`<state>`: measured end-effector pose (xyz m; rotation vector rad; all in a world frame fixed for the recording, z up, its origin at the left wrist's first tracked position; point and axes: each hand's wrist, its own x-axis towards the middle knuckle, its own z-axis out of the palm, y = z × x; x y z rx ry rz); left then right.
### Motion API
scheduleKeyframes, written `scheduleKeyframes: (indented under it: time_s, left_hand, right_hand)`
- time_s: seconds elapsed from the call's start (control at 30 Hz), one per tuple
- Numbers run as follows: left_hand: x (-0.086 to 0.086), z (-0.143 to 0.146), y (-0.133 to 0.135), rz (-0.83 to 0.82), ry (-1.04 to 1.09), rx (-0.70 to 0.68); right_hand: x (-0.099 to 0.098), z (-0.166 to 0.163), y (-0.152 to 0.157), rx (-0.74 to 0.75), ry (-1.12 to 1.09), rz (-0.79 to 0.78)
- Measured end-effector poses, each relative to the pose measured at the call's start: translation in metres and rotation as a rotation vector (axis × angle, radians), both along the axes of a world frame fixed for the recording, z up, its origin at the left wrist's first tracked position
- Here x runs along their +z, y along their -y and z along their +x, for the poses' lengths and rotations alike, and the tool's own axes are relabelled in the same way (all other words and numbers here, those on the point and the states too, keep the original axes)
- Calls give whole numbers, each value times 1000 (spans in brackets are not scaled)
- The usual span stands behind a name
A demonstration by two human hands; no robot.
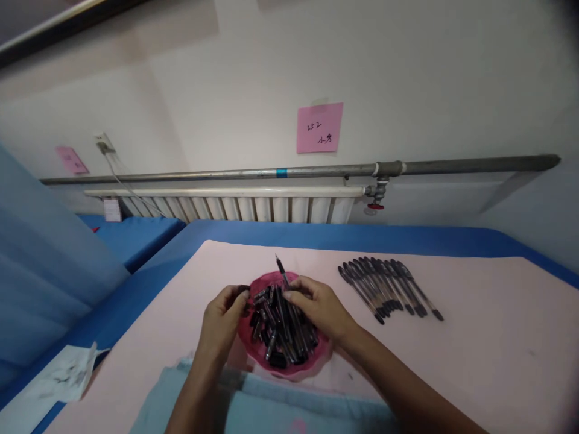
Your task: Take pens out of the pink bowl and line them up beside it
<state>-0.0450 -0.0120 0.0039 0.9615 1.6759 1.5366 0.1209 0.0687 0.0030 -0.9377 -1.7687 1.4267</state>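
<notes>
A pink bowl (289,369) full of black pen parts (280,331) sits on the pink sheet in front of me. My right hand (319,307) is over the bowl's right side, fingers pinched on a thin pen (283,274) whose tip points up and away. My left hand (222,316) is at the bowl's left rim, fingers curled round a small dark pen part (244,289). A row of several assembled black pens (386,289) lies to the right of the bowl.
The pink sheet (474,343) covers a blue table (362,236). A light blue cloth (271,407) lies at the near edge. Crumpled white paper (58,380) lies at the left. Behind are a radiator (235,208), a pipe (316,170) and a pink note (319,127).
</notes>
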Motion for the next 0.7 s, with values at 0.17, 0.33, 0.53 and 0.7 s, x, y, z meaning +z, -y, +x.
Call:
scheduleKeyframes:
  time_s: [0.17,0.33,0.53,0.7]
  left_hand:
    - [-3,-2,1,-38,-319,-87]
    - [0,8,3,-251,-1022,-246]
    - [-5,23,6,-435,-1290,-317]
    - [-8,26,8,-468,-1325,-287]
  right_hand:
    - [-6,4,-9,-69,-34,-1]
    - [-7,4,-9,-71,-24,1]
    - [-6,3,-9,-67,-23,1]
    - [-5,3,-8,-67,-26,4]
